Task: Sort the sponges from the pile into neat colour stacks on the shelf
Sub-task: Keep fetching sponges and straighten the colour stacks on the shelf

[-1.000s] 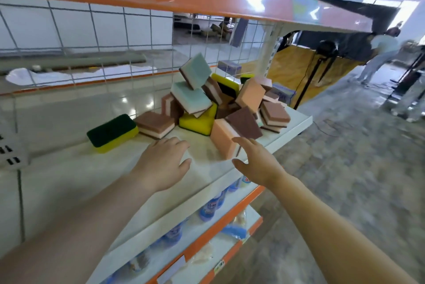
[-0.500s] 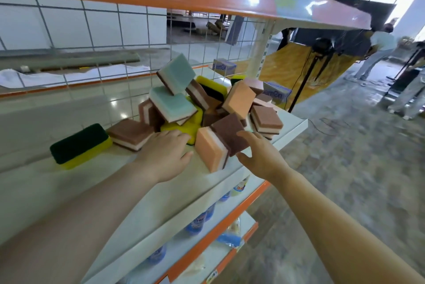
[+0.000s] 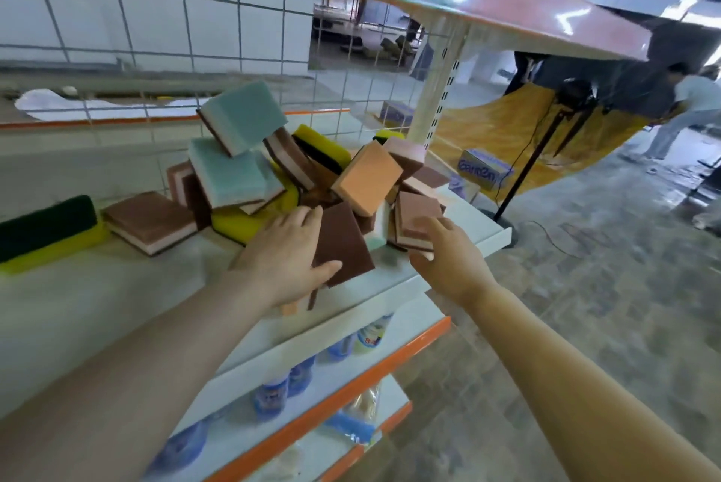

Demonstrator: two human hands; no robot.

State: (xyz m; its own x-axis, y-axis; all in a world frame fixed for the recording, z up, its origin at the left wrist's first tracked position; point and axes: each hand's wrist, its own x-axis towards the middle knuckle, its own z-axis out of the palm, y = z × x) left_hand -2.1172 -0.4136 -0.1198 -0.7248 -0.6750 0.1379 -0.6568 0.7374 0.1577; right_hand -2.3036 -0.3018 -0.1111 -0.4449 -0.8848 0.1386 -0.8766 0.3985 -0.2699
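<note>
A jumbled pile of sponges (image 3: pixel 296 169) sits on the white shelf (image 3: pixel 117 298): teal, yellow, orange, pink and brown ones. My left hand (image 3: pixel 285 251) grips a brown-topped orange sponge (image 3: pixel 339 243) at the pile's front. My right hand (image 3: pixel 448 251) closes on a pink-and-brown sponge (image 3: pixel 415 222) at the pile's right end. A brown sponge (image 3: pixel 150 220) and a green-and-yellow sponge (image 3: pixel 47 231) lie apart to the left.
A wire grid (image 3: pixel 156 64) backs the shelf, and an orange shelf (image 3: pixel 507 1) hangs overhead. Lower shelves hold blue bottles (image 3: pixel 273 393). A white upright post (image 3: pixel 437 91) stands at the right end. A person (image 3: pixel 686 110) bends over far right.
My left hand has moved right onto the brown-topped orange sponge and gripped it. My right hand has left that sponge and reached further right to the pink-and-brown one.
</note>
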